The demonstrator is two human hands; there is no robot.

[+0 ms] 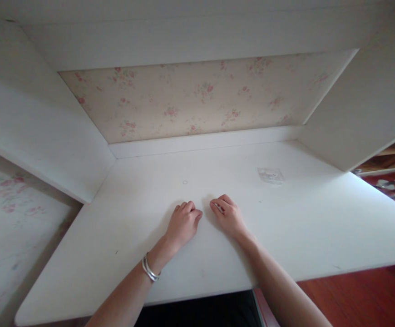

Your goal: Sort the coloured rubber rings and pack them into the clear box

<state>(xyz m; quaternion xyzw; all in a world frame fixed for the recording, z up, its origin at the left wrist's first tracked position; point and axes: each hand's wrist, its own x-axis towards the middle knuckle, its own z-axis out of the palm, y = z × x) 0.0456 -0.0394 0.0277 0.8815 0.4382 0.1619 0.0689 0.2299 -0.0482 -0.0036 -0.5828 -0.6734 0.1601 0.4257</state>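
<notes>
White laminate makes up the desk (306, 227), on which both hands are rested side by side near its middle, knuckles up and fingers curled under. The left hand (183, 223), with a silver bangle (150, 269) at the wrist, is loosely closed and nothing is seen in it. The right hand (228, 215) is curled the same way; something small and pale may be glimpsed at its fingertips, but what it is cannot be told. The two hands are set close together without touching.

A small clear plastic packet (270, 175) is laid flat on the desk, beyond the hands and off to the right, towards the back panel of flowered wallpaper (197, 100). Its long axis is seen to run roughly left to right. The right hand is plainly the nearer of the two to it; the left is well apart from it. A faint ring mark (185, 182) is found just beyond the left hand.
</notes>
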